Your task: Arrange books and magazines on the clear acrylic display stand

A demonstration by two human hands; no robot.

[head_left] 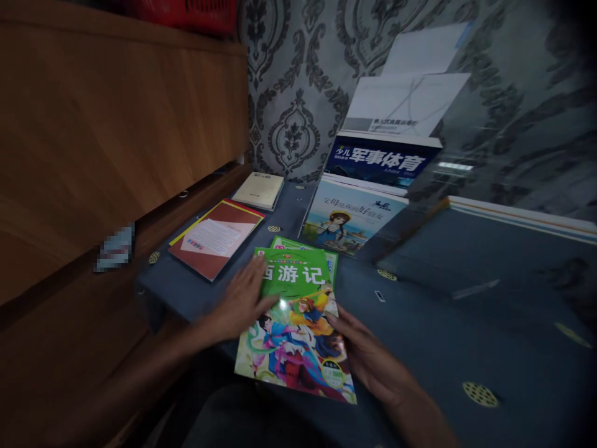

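A picture book (298,336) with a green top and a colourful illustrated cover tilts over the table's front edge. My right hand (368,354) grips its right edge, thumb on the cover and fingers behind. My left hand (242,298) lies along its upper left edge, fingers stretched out and thumb over the cover, slightly blurred. Behind it, a second green book (333,258) is mostly hidden. To the left lie a brown-red book (214,239) with a pale text panel and, farther back, a cream book (259,190).
Several books stand in overlapping rows at the back, including a light blue one (352,214) and a dark blue one (377,158). A grey panel (504,249) stands to the right. The table (429,348) has a blue-grey cover. A wooden cabinet (125,124) borders the left.
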